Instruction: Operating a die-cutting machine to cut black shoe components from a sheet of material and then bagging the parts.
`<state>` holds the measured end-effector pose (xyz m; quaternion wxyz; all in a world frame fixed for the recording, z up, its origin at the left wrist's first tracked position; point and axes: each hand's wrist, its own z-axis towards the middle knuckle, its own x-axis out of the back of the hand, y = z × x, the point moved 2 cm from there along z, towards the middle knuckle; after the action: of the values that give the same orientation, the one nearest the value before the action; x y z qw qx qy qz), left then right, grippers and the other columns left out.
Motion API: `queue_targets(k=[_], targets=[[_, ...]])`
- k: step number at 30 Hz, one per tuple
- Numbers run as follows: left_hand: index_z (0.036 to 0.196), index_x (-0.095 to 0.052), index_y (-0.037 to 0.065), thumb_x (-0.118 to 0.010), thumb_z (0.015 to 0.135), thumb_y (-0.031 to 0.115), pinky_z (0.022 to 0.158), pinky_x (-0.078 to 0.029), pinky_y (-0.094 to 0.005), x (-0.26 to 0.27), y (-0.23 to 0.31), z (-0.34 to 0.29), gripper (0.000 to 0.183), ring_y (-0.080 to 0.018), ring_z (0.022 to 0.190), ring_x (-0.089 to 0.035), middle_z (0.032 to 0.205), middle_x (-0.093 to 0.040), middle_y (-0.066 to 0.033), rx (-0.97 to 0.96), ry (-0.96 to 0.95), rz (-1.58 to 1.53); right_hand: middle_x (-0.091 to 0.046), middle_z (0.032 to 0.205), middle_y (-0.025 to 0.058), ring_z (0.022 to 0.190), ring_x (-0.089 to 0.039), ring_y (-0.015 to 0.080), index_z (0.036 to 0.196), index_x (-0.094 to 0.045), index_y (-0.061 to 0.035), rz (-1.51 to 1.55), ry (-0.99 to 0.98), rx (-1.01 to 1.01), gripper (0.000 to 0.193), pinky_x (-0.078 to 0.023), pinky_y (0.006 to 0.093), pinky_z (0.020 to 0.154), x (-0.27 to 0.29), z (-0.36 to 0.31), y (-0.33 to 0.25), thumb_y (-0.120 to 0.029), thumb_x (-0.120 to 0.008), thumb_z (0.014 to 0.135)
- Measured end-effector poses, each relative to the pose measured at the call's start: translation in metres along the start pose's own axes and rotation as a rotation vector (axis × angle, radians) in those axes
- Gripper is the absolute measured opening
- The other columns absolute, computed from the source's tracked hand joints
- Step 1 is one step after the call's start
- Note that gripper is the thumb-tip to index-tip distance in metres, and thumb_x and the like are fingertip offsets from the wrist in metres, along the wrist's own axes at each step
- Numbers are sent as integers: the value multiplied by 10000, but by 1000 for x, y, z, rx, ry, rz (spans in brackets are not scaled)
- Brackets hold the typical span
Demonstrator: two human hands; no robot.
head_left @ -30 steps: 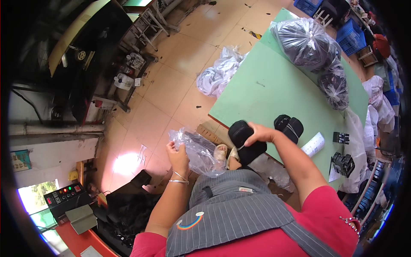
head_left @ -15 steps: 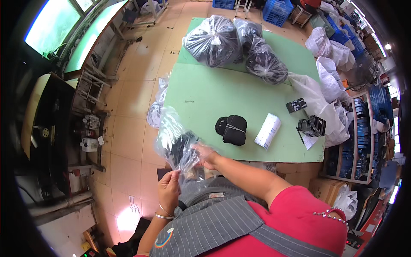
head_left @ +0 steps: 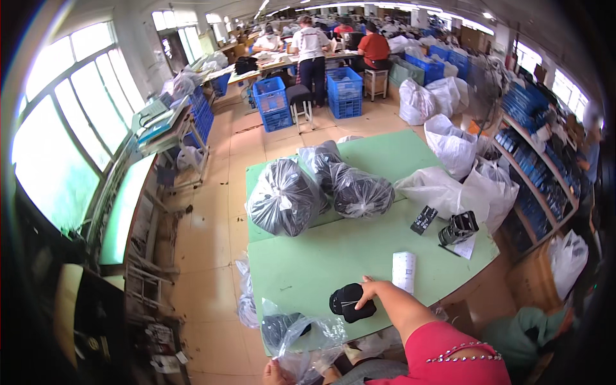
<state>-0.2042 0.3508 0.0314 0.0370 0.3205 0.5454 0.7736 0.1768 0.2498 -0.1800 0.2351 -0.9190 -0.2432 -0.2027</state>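
A black folded bundle (head_left: 348,303) lies near the front edge of the green table (head_left: 321,256). My right hand (head_left: 370,287) reaches across the table and its fingers grip the bundle's right side. At the bottom edge my left hand (head_left: 274,372) holds up a crumpled clear plastic bag (head_left: 308,337). The bag hangs just off the table's front left corner, and a dark item (head_left: 282,323) shows through it. My red sleeve covers the lower right.
A white paper roll (head_left: 404,271) lies right of the bundle. A black hand-held device (head_left: 458,228) and a small black tag (head_left: 423,220) lie further right. Clear bags of black goods (head_left: 283,200) and white sacks (head_left: 449,187) crowd the far side. Blue crates (head_left: 344,93) and other people are beyond.
The camera has tilted up toward the room. My right hand left the clear bag and went to the black bundle on the table. My left hand still holds the bag.
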Motion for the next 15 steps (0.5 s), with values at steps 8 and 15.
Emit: queue_targets(k=[8,15], targets=[[1017,-527,43,-592,780,57,385,-362,-256,9,-2,0,246,-139,469,-445,655,-480,-36,-67,-111,86,-437,1280,209,1163,-467,311,1288,-313,-13,186,-17,180,1086,-425,383,936,2,-22,-46,-397,-865,435],[1063,-465,59,-609,811,112,377,-326,-222,-9,-35,1,296,-65,457,-406,666,-470,10,467,-84,-517,-504,1234,137,1146,-485,248,1306,-367,-26,1260,71,76,897,-400,358,968,-58,-63,-23,-278,-825,577]])
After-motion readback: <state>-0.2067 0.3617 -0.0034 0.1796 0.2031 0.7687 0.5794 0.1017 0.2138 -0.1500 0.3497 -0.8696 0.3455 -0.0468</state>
